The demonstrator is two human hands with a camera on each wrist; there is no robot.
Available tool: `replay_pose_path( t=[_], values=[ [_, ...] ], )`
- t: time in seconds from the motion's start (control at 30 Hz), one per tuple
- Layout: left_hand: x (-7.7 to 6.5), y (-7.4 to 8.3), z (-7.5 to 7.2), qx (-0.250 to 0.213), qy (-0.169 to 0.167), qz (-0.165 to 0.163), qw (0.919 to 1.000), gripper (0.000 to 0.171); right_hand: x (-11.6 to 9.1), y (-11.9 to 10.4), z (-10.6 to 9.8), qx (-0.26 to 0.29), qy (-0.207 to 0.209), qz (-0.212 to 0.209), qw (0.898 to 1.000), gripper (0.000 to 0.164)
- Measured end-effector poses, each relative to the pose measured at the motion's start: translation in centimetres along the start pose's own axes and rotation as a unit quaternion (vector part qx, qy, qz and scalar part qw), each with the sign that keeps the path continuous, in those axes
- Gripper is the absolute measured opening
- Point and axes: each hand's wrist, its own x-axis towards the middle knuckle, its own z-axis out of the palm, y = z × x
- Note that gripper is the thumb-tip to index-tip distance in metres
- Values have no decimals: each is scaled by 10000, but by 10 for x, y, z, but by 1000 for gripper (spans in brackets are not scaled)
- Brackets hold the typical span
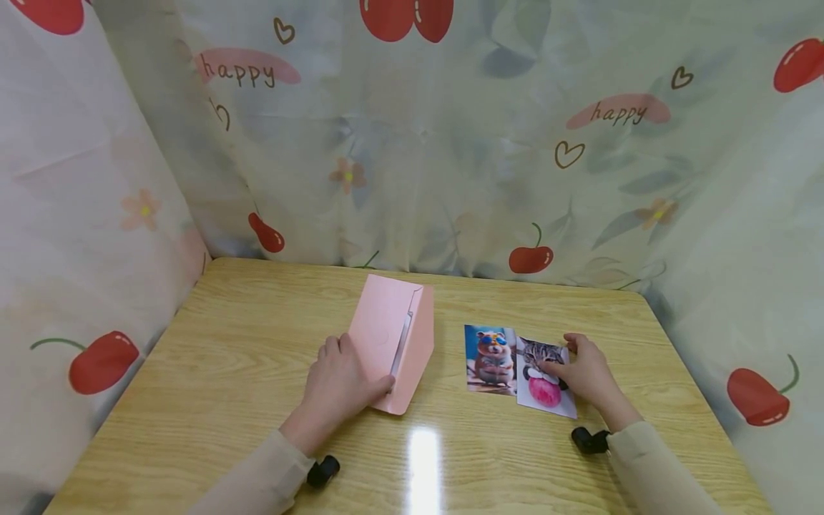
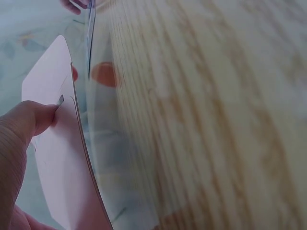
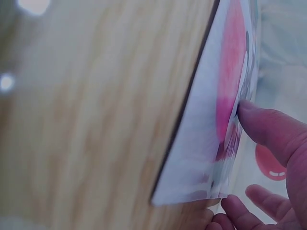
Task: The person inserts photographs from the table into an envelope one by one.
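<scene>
- Pink card envelope, tilted: we see the left hand gripping it, thumb at its slit.
- We see the right hand pinching a cat card at its side, thumb on the picture.
- Just left of that, we find a hamster card on the wood-grained table.
- Beyond, we see a cherry-print curtain.

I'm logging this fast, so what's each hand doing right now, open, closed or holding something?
Left hand: closed, holding the pink envelope.
Right hand: closed, pinching the cat picture card, thumb on its face.
</scene>
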Motion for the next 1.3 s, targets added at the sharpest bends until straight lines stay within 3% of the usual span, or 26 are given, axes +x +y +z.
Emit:
replay_pose_path(
  t=[0.5,0.73,0.9,1.13,1.3],
  values=[
    [-1,0,0,-37,-12,57,10000,102,-8,-7,2,140,335,71,9993,96],
    [-2,1,-1,6,-31,53,10000,102,-10,-10,-4,629,187,2,9978,103],
    [-2,2,-3,10,-81,31,10000,102,-13,-20,-12,978,81,-53,9952,91],
    [-2,3,-4,9,-121,-3,9999,103,-21,-45,-22,1578,326,-154,9868,61],
    [-1,4,-4,27,-118,6,9999,103,-26,-67,-27,2289,323,-321,9724,57]
  ],
)
